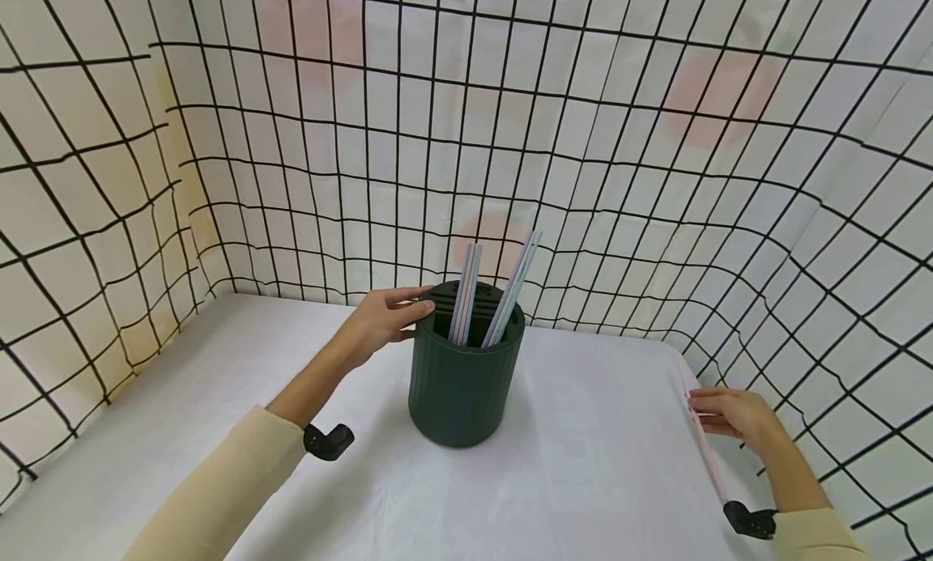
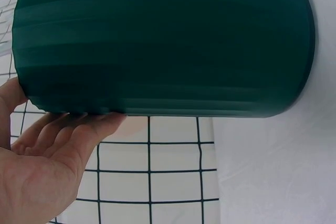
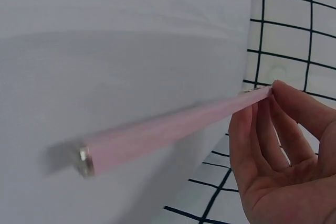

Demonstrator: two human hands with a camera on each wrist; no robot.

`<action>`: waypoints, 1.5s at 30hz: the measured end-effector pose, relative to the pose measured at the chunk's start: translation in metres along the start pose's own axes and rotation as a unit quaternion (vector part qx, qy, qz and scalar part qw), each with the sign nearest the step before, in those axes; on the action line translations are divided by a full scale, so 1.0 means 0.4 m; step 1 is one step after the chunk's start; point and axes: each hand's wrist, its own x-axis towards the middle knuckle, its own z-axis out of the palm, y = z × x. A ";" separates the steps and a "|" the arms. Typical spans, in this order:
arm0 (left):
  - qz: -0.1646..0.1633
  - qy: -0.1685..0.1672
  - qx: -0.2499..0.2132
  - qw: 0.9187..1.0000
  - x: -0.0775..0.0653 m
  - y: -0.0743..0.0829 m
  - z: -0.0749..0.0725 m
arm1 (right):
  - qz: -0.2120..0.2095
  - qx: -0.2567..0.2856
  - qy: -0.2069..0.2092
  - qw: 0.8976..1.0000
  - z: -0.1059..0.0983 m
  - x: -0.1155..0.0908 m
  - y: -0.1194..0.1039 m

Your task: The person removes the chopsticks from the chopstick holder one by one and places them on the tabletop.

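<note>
At the table's right edge, well right of the green holder (image 1: 466, 379), a right hand (image 1: 732, 415) pinches a pink chopstick (image 1: 705, 446); the left hand (image 1: 382, 318), fingers straight, steadies the holder's rim. Pickup looks underway; next comes lifting it toward the slotted top.

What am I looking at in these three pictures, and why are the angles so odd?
A person wears three cameras: one on the head, one on each wrist. The head view shows both hands over a white cloth-covered table walled by black wire grid. The left hand rests its fingers on the rim of a dark green holder with pastel chopsticks standing in it; its wrist camera sees that holder close up. The right hand pinches a pink chopstick near the table's edge, which its wrist camera shows enlarged.
</note>
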 end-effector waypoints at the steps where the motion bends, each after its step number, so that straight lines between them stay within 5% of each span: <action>1: 0.001 0.000 0.001 1.000 0.000 -0.001 0.000 | 0.001 -0.003 -0.001 1.000 0.001 0.004 0.006; 19: -0.003 0.004 -0.005 1.000 0.002 0.000 0.003 | 0.058 0.005 0.025 0.998 0.030 0.030 0.058; 45: -0.007 0.006 -0.006 1.000 0.001 -0.002 0.001 | 0.067 0.022 0.035 0.997 0.049 0.041 0.072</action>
